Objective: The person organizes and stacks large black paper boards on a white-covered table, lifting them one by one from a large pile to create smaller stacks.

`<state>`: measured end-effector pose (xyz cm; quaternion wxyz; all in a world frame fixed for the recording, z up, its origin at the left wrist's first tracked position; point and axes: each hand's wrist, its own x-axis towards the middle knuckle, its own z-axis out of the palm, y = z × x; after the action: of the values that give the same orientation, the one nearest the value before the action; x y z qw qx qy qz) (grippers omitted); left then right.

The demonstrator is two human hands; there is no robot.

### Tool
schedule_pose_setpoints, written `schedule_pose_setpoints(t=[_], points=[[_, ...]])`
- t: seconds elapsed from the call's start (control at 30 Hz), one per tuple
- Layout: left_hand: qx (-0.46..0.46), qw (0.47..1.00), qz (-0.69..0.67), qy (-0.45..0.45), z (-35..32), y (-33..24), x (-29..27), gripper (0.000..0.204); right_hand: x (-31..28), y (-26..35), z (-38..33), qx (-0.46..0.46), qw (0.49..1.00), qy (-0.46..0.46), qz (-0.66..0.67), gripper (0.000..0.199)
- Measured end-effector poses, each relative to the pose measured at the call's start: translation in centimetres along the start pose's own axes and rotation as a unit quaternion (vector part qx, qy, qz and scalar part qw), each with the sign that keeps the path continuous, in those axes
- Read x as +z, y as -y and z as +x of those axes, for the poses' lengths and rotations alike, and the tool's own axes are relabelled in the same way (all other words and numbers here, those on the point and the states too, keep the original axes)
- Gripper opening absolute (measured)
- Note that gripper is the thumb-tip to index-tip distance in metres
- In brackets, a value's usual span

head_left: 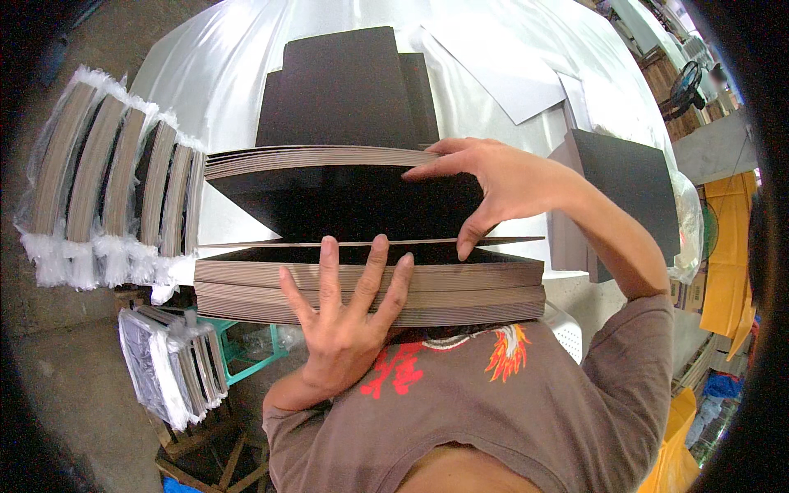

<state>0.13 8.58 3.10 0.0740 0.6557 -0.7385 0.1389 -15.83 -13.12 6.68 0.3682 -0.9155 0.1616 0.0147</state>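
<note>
Against my body stands a thick stack of flat boards point(485, 300), with grey-brown edges and black faces. My left hand point(345, 316) lies on those edges, its fingers spread over the stack. One thin board point(514, 241) stands apart just beyond it. Farther off, a second batch of boards point(316, 156) leans away, its black face toward me. My right hand point(493, 185) reaches into the gap with thumb and fingers wide apart. Its fingertips touch the upper edge of the far batch, while the thumb tip is by the single board; whether it touches is unclear.
Black boards point(345, 86) are piled at the table's back, and another black stack point(629, 201) is at right. White sheets point(509, 74) lie on the shiny plastic-covered table point(222, 57). Plastic-wrapped board bundles point(123, 168) line the left; more wrapped bundles point(168, 366) sit below, near a teal stool point(238, 374).
</note>
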Motion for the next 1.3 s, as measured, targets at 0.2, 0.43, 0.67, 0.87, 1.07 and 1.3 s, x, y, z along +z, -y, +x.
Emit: schedule_pose_setpoints(t=[0.2, 0.43, 0.67, 0.87, 1.07, 1.3], points=[[-0.002, 1.000, -0.003, -0.008, -0.3, 0.0, 0.1, 0.039, -0.5, -0.3, 0.4, -0.006, 1.000, 0.000, 0.001, 0.094], [0.009, 1.000, -0.002, -0.009, -0.4, 0.2, 0.3, 0.039, -0.4, -1.0, 0.5, -0.015, 1.000, 0.000, -0.006, 0.096], [0.006, 1.000, -0.002, -0.011, -0.4, 0.1, 0.3, 0.038, -0.6, -1.5, 0.6, -0.040, 0.998, 0.001, 0.051, 0.075], [0.003, 1.000, -0.012, -0.025, -0.2, 0.1, 0.6, 0.036, -0.8, -2.4, 0.3, -0.068, 0.996, 0.056, 0.017, 0.048], [-0.019, 0.999, -0.029, -0.030, -0.4, 0.0, 0.4, 0.038, 0.0, 0.5, -0.5, -0.064, 0.997, -0.027, -0.033, 0.054], [0.000, 0.999, 0.031, -0.032, -0.9, -0.1, 0.2, 0.041, 0.3, -1.3, 0.2, -0.059, 0.995, 0.010, 0.081, 0.056]])
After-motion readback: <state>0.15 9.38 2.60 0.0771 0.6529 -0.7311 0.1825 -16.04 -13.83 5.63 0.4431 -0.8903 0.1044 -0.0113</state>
